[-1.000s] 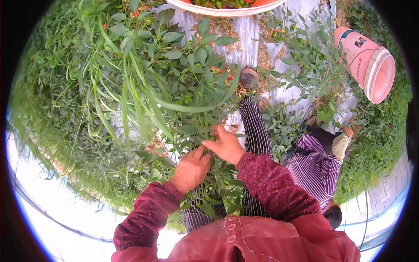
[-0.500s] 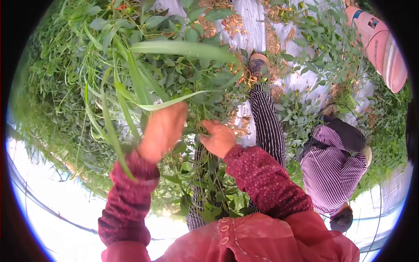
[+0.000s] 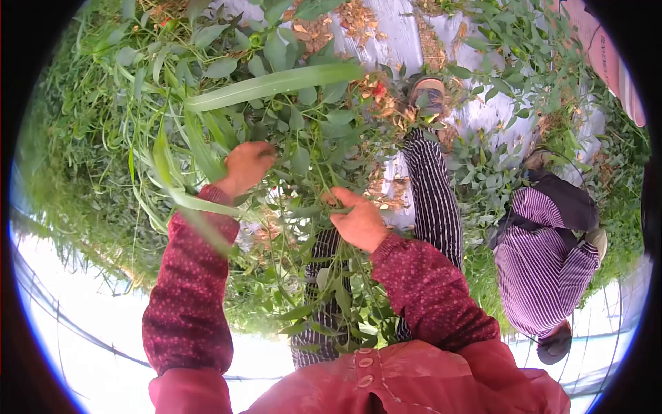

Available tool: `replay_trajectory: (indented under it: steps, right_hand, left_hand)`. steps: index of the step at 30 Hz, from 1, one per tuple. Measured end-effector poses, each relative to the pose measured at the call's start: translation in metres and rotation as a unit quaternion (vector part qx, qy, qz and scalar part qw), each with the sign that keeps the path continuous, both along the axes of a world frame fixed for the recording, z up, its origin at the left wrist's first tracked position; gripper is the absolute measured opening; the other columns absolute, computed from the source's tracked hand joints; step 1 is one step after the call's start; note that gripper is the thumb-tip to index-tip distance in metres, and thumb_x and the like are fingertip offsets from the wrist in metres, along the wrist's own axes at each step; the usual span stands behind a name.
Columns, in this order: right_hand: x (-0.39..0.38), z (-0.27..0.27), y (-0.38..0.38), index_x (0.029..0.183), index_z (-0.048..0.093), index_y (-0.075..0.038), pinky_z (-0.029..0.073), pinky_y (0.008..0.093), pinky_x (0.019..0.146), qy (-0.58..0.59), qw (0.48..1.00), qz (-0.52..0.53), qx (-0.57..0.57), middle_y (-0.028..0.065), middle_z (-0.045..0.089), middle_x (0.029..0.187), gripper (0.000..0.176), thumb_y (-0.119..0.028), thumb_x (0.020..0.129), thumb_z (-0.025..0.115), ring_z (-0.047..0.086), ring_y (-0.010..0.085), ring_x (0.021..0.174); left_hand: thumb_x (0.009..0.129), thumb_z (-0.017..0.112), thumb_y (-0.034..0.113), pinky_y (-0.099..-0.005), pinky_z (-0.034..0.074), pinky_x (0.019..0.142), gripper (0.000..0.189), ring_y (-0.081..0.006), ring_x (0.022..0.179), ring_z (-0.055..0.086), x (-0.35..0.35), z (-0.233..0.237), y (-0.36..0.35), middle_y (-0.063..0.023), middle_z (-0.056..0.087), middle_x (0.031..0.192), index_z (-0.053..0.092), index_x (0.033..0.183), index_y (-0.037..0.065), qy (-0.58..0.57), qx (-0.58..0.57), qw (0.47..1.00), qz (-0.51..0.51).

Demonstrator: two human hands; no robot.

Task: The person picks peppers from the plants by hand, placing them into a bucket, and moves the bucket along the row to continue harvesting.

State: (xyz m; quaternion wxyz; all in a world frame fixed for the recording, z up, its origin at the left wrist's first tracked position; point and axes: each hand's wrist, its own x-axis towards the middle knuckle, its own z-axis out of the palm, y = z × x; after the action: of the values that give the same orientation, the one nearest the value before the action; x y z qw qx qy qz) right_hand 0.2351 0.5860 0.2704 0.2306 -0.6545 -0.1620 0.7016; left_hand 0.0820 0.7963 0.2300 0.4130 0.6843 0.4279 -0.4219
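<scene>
My right hand [image 3: 360, 219] is closed, thumb and fingers round leafy green stems [image 3: 331, 181]. Below that grip, the cut or bent ends and leaves [image 3: 338, 293] hang in front of my striped trouser leg. My left hand [image 3: 247, 168] is to the left and slightly higher, its fingers curled among the foliage; whatever they hold is hidden. Long grass blades [image 3: 203, 148] lie close to that hand, and one pale blade [image 3: 203, 203] crosses the left wrist. A broad grass blade [image 3: 276, 86] arches above both hands.
White plastic ground sheeting [image 3: 396, 41] with dry leaves runs between rows of bushy plants. My shoe [image 3: 429, 93] stands on it. At the right, another person [image 3: 545, 255] in striped clothing bends among the plants. A pink sack [image 3: 607, 62] lies at the upper right. Small red spots [image 3: 378, 90] show in the foliage.
My left hand has moved up and left, away from my right hand, which still grips the stems. The grass blades by the left wrist have swung. The whole view has shifted slightly.
</scene>
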Motion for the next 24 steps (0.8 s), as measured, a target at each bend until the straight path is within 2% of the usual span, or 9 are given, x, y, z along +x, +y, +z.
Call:
replay_trajectory:
  steps: [3, 4, 6, 9, 10, 15, 17, 22, 24]
  right_hand:
    - [0.008, 0.002, 0.017, 0.115, 0.051, -0.01, 0.047, 0.0422, 0.08, -0.023, 0.998, 0.061, -0.025, 0.0172, 0.062, 0.102, 0.039, -0.016, 0.078, 0.059, 0.06, 0.0333, 0.093]
    - [0.012, 0.003, 0.024, 0.115, 0.051, -0.01, 0.047, 0.0422, 0.08, -0.022, 0.997, 0.063, -0.026, 0.0172, 0.062, 0.102, 0.039, -0.016, 0.078, 0.059, 0.06, 0.0333, 0.093]
    - [0.02, 0.003, 0.037, 0.123, 0.046, -0.012, 0.047, 0.0434, 0.078, -0.007, 0.975, 0.216, -0.052, 0.0168, 0.062, 0.103, 0.046, -0.022, 0.081, 0.059, 0.06, 0.0345, 0.092]
    - [0.024, 0.008, 0.041, 0.121, 0.048, -0.012, 0.046, 0.0458, 0.074, -0.037, 0.963, 0.266, -0.009, 0.0152, 0.062, 0.096, 0.047, -0.027, 0.079, 0.061, 0.06, 0.0358, 0.087]
    - [0.022, 0.007, 0.039, 0.121, 0.048, -0.012, 0.046, 0.0458, 0.074, -0.036, 0.963, 0.267, -0.009, 0.0152, 0.062, 0.096, 0.047, -0.027, 0.079, 0.061, 0.06, 0.0358, 0.087]
    - [0.023, 0.003, 0.032, 0.122, 0.049, -0.011, 0.045, 0.0462, 0.075, -0.275, 0.923, 0.194, 0.184, 0.0148, 0.059, 0.087, 0.051, -0.024, 0.075, 0.063, 0.059, 0.0346, 0.082]
    - [0.019, -0.001, 0.029, 0.121, 0.05, -0.011, 0.045, 0.0458, 0.077, -0.23, 0.945, 0.183, 0.141, 0.0156, 0.06, 0.09, 0.049, -0.021, 0.075, 0.063, 0.059, 0.0344, 0.083]
    - [0.013, -0.007, 0.023, 0.116, 0.053, -0.008, 0.044, 0.0438, 0.079, -0.144, 0.969, 0.187, 0.073, 0.0146, 0.061, 0.092, 0.045, -0.019, 0.073, 0.062, 0.06, 0.0308, 0.087]
    - [0.019, -0.009, 0.027, 0.11, 0.056, -0.004, 0.046, 0.0377, 0.078, -0.068, 0.985, 0.157, 0.009, 0.0133, 0.062, 0.097, 0.035, -0.007, 0.075, 0.058, 0.061, 0.0273, 0.087]
  left_hand:
    - [0.078, 0.063, 0.019, -0.0332, 0.049, 0.076, 0.031, -0.0273, 0.085, 0.064, -0.01, 0.012, 0.008, -0.0159, 0.066, 0.093, 0.063, 0.108, 0.008, -0.084, -0.032, 0.993, 0.081]
    - [0.079, 0.063, 0.018, -0.0328, 0.049, 0.077, 0.03, -0.0279, 0.087, 0.063, -0.005, 0.021, 0.008, -0.0161, 0.065, 0.097, 0.063, 0.107, 0.007, -0.04, -0.02, 0.999, 0.028]
    - [0.079, 0.064, 0.016, -0.035, 0.049, 0.078, 0.032, -0.0315, 0.089, 0.062, 0.008, 0.038, 0.005, -0.0162, 0.063, 0.102, 0.059, 0.106, 0.002, 0.031, 0.002, 0.998, -0.048]
    - [0.078, 0.065, 0.015, -0.0391, 0.049, 0.075, 0.032, -0.0323, 0.087, 0.06, 0.013, 0.055, -0.007, -0.0169, 0.062, 0.096, 0.055, 0.105, 0.001, -0.023, 0.083, 0.991, -0.1]
    - [0.076, 0.063, 0.012, -0.0419, 0.049, 0.072, 0.029, -0.0321, 0.086, 0.058, 0.016, 0.061, -0.008, -0.0155, 0.06, 0.089, 0.053, 0.102, 0.003, -0.088, 0.114, 0.963, -0.229]
    - [0.072, 0.065, 0.011, -0.0405, 0.05, 0.07, 0.03, -0.0307, 0.085, 0.058, 0.018, 0.062, -0.039, -0.0123, 0.054, 0.09, 0.052, 0.098, 0.005, -0.076, 0.125, 0.928, -0.342]
    - [0.071, 0.066, 0.011, -0.0397, 0.051, 0.066, 0.034, -0.0302, 0.08, 0.059, 0.018, 0.06, -0.046, -0.0134, 0.054, 0.094, 0.05, 0.1, 0.005, 0.011, 0.1, 0.942, -0.321]
    - [0.069, 0.066, 0.01, -0.0397, 0.05, 0.062, 0.037, -0.0307, 0.074, 0.06, 0.014, 0.068, -0.048, -0.0148, 0.052, 0.094, 0.048, 0.102, 0.005, -0.047, 0.102, 0.955, -0.275]
    - [0.069, 0.067, 0.01, -0.0396, 0.05, 0.061, 0.038, -0.031, 0.073, 0.06, 0.015, 0.071, -0.044, -0.0151, 0.052, 0.094, 0.048, 0.102, 0.005, -0.049, 0.107, 0.953, -0.279]
